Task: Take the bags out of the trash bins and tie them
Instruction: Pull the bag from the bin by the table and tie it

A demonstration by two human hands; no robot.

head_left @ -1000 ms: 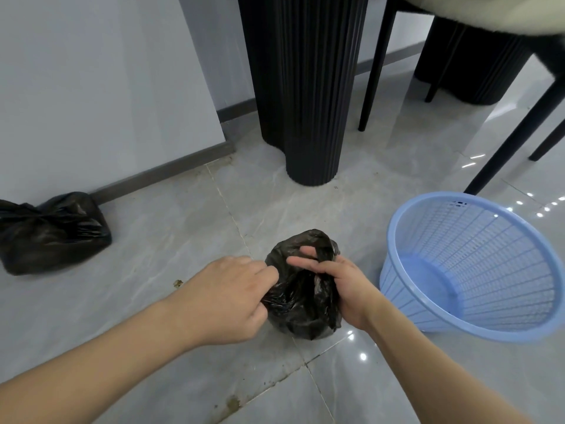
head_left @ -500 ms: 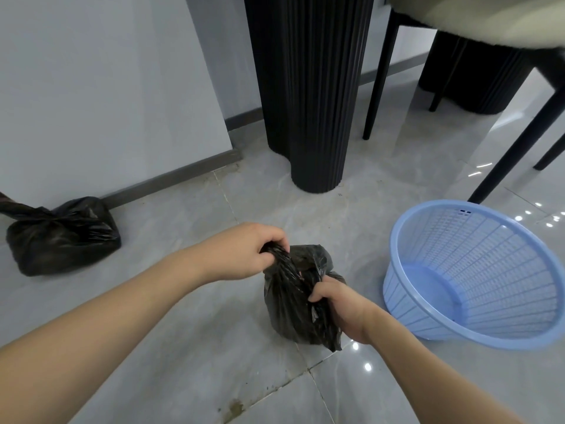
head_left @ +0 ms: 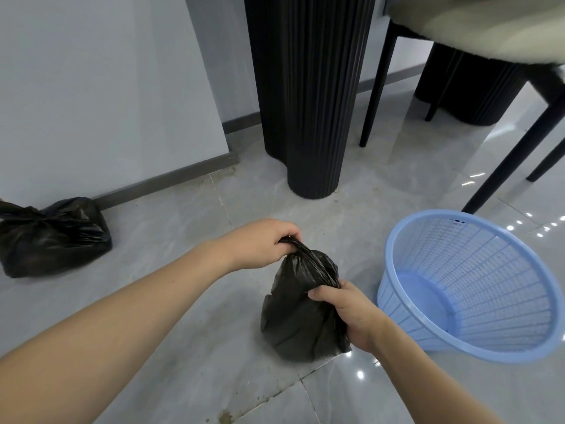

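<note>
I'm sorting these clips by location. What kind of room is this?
Probably a home dining area: a fluted black table pedestal, a cushioned chair on thin black legs, and a glossy tiled floor.

There are two black bags on the floor [head_left: 171,240]. One bag [head_left: 298,313] is in the middle, and the other bag [head_left: 52,237] is by the wall at the left edge. There is one blue basket [head_left: 477,289] at the right. Two hands show: the left hand [head_left: 263,243] and the right hand [head_left: 351,313].
</note>
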